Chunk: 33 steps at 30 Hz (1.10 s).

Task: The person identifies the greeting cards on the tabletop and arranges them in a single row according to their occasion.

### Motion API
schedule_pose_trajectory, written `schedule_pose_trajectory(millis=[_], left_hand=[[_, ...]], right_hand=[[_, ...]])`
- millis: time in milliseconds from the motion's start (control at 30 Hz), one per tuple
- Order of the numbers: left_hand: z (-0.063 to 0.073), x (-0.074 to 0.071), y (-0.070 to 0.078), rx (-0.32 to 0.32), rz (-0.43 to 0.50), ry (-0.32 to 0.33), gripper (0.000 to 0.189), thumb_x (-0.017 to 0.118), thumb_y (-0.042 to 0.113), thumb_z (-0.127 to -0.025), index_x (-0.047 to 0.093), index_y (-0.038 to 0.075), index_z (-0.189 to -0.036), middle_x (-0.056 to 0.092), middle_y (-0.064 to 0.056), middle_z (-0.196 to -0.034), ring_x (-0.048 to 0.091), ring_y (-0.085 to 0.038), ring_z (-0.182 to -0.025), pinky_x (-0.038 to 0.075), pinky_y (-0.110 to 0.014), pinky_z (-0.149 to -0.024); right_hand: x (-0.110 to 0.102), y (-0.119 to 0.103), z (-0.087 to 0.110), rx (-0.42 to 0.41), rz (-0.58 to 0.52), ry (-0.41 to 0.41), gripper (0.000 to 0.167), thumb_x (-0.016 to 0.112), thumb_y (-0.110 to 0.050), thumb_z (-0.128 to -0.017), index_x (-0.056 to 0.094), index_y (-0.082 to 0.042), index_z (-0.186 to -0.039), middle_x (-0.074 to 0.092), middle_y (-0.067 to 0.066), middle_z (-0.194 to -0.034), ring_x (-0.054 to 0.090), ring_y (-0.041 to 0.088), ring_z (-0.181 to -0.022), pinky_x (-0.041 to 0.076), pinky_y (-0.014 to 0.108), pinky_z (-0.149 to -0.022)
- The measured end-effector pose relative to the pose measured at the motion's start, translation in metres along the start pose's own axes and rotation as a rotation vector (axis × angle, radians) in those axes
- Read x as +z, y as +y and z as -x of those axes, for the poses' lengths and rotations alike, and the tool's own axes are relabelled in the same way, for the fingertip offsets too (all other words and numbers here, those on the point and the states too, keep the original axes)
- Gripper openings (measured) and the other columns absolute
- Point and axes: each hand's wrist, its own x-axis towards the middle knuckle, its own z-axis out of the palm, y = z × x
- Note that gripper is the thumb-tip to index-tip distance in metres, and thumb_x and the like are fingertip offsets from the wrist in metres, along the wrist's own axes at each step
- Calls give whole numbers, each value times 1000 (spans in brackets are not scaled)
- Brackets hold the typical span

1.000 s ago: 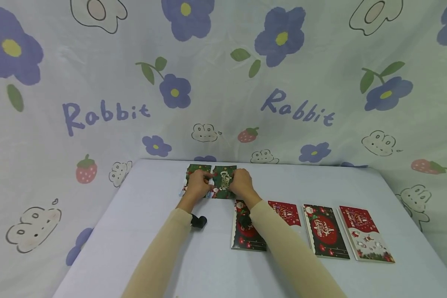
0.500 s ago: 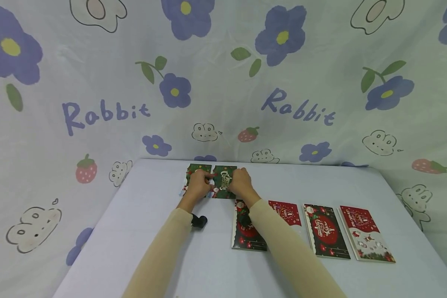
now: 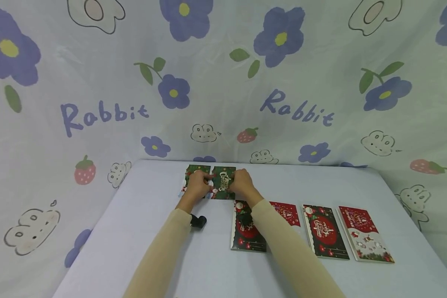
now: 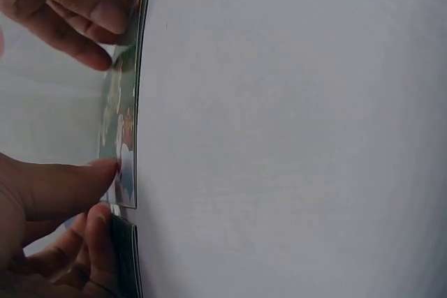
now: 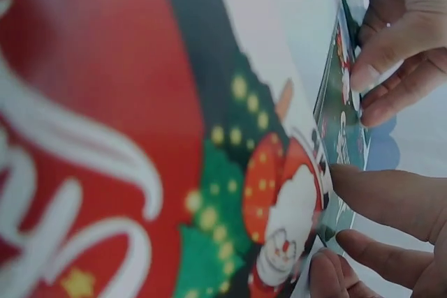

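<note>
Two green Christmas cards lie side by side at the back of the white table. My left hand (image 3: 198, 185) reaches across the left green card (image 3: 191, 169), its thumb and fingers at the narrow gap and on the near edge of the right green card (image 3: 222, 183). My right hand (image 3: 243, 183) holds that card's opposite edge between thumb and fingers. In the left wrist view, the left thumb (image 4: 77, 186) touches the card's corner, while the fingers curl beside the other card (image 4: 126, 256). The right wrist view shows both hands along the green card (image 5: 346, 127).
Several Christmas booklets lie in a row at the right: a dark one (image 3: 246, 238) nearest my right wrist, a red one (image 3: 287, 211) partly under the right sleeve, another dark one (image 3: 325, 231) and a red-and-white one (image 3: 366, 234). A rabbit-patterned curtain (image 3: 223, 103) hangs behind the table.
Almost nothing differs; both hands stay on the cards in the same places. Only the head view shifts very slightly.
</note>
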Motion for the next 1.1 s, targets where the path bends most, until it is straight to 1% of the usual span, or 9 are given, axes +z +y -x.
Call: schedule_pose_trajectory(millis=[67,233,333,500,567,667,800,933,1100], left_hand=[[1,0,2,-3,-3,-15,39,85,-5,-82,76,-4,-121,66,-15,-94,60,-23,-82,51,-36,-69],[1,0,3,32,-47,-43,44,84,-5,-82,73,-7,-124,64,-15,-92,58,-23,-82,51,-36,-69],[3,1,3,66,-89,-39,44,83,-6,-81,73,-8,-124,64,-18,-96,58,-26,-85,52,-40,-72],[6,4,7,99,-135,-27,42,83,-5,-81,73,-10,-122,64,-23,-109,60,-33,-98,54,-47,-84],[8,5,9,108,-153,-10,41,83,-6,-80,74,-10,-120,66,-23,-109,62,-35,-100,55,-49,-87],[11,6,13,125,-177,19,39,82,-6,-80,75,-10,-118,66,-21,-105,62,-35,-98,55,-49,-87],[15,6,24,142,-152,38,35,81,-5,-83,75,-8,-118,66,-20,-107,63,-32,-95,55,-48,-83],[22,5,39,158,-104,45,33,81,-4,-85,76,-5,-118,68,-20,-109,65,-30,-91,56,-45,-78],[31,7,53,191,-51,2,32,82,-3,-87,76,-5,-118,72,-18,-102,66,-26,-83,55,-42,-70]], right_hand=[[-2,2,2,-1,-47,-8,57,90,-8,-79,69,9,-129,62,23,-127,56,37,-124,44,45,-113],[-4,8,5,5,-123,-28,59,90,-11,-80,68,8,-131,62,23,-133,55,38,-129,43,45,-115],[-5,9,7,5,-158,-47,60,90,-13,-82,67,9,-133,60,24,-136,54,39,-132,42,47,-115],[-7,10,10,-15,-168,-56,61,89,-16,-84,65,9,-134,62,24,-135,55,40,-131,43,48,-114],[-7,11,11,-22,-171,-53,60,87,-17,-85,65,8,-135,63,24,-136,56,39,-131,44,49,-113],[-9,11,15,-28,-186,-36,58,86,-18,-86,65,5,-136,64,23,-135,58,40,-129,47,50,-109],[-15,10,21,-47,-189,9,54,86,-20,-89,67,0,-135,67,22,-130,63,39,-121,53,50,-100],[-26,9,30,-67,-208,23,50,84,-20,-91,68,-2,-135,67,22,-127,64,38,-117,56,50,-93],[-38,13,46,-86,-272,34,48,82,-18,-92,67,-1,-135,65,22,-129,64,34,-113,57,48,-89]])
